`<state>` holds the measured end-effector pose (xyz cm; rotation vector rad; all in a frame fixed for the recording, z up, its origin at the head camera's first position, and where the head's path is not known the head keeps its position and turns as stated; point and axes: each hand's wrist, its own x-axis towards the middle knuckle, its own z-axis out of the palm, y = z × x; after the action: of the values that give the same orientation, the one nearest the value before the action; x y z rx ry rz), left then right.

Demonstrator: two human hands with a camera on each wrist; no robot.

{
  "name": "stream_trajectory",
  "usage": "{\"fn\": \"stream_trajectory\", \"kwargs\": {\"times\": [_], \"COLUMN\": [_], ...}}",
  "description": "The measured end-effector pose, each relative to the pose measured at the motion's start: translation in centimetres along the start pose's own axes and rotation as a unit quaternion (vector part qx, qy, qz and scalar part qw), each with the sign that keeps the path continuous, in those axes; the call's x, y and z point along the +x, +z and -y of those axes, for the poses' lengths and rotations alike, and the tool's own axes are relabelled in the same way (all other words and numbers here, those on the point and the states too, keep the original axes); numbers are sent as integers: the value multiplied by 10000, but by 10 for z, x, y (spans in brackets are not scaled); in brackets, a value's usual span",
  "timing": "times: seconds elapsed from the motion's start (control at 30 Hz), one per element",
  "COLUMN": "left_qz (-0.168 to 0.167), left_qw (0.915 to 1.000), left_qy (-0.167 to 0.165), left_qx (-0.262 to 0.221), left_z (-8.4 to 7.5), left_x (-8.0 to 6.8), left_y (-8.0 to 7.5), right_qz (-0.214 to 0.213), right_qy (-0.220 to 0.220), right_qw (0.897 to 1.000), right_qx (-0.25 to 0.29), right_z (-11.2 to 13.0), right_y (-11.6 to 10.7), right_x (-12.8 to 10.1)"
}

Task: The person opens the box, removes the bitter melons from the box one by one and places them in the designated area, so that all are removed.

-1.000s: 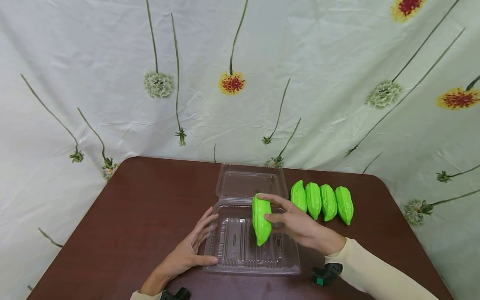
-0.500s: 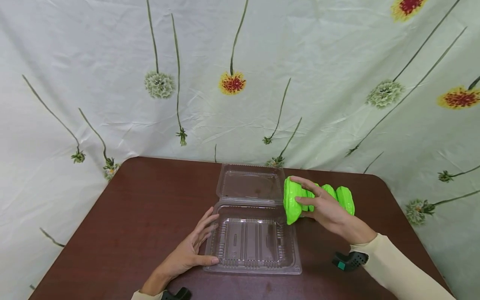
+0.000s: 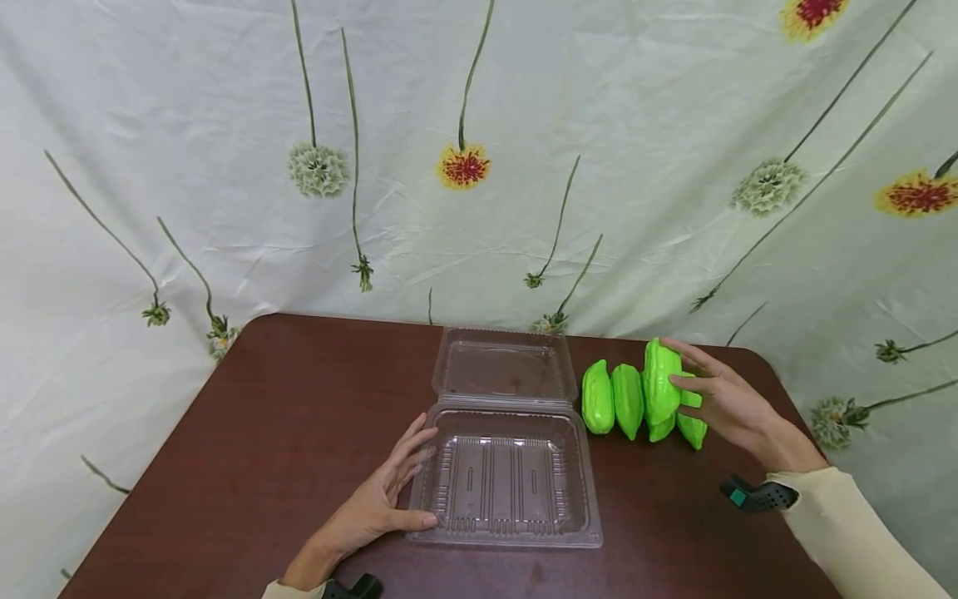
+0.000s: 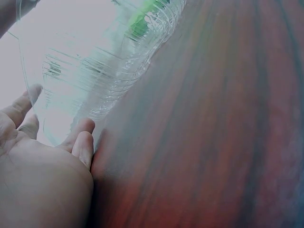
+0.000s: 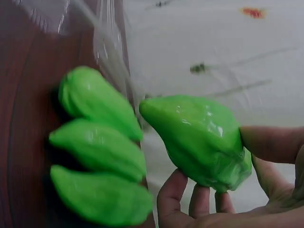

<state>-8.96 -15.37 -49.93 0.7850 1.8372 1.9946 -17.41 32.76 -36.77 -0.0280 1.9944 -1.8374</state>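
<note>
Bright green and glossy, the ridged toy gourd (image 3: 662, 381) sat in our right hand (image 3: 722, 401), fingers curled under it and the thumb laid along its side, as the right wrist view showed (image 5: 202, 142). We held it lifted above the row of green gourds (image 3: 627, 401) lying side by side on the dark wooden table (image 3: 299, 391); two of the row lay clear of the fingers toward the container, and the others were partly hidden under the held one and the fingertips. From the right wrist camera three of that row (image 5: 99, 156) lay just past the fingertips (image 5: 173, 190).

Well apart from that hand, our left hand (image 3: 374, 499) rested flat on the table, fingers straight and slightly spread, the fingertips (image 4: 83, 137) touching the near left edge of the clear plastic clamshell container (image 3: 509, 482). Its tray lay open with the hinged lid (image 3: 500, 366) folded back flat behind it, beyond the fingers. A pale cloth printed with long-stemmed flowers (image 3: 464, 166) hung behind the table. A black wrist strap (image 3: 756, 495) showed at the cuff of our cream sleeve (image 3: 846, 532).
</note>
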Motion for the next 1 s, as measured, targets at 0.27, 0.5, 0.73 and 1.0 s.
{"fn": "stream_trajectory", "kwargs": {"times": [0.27,0.5,0.73,1.0], "left_qz": [-9,41,55,81], "left_qw": [10000,10000,10000,10000], "left_qy": [-82,-58,-41,-46], "left_qx": [-20,0,55,21], "left_z": [0,-2,-1,-1], "left_x": [1,1,2,1], "left_y": [-3,-5,-7,-6], "right_qz": [-129,-334,-715,-943], "right_qy": [-70,53,297,439], "right_qw": [9996,9963,9850,9622], "right_qx": [-234,-794,-1541,-2517], "right_z": [-20,-36,-49,-66], "right_y": [-56,-85,-96,-94], "right_x": [-2,-1,5,7]}}
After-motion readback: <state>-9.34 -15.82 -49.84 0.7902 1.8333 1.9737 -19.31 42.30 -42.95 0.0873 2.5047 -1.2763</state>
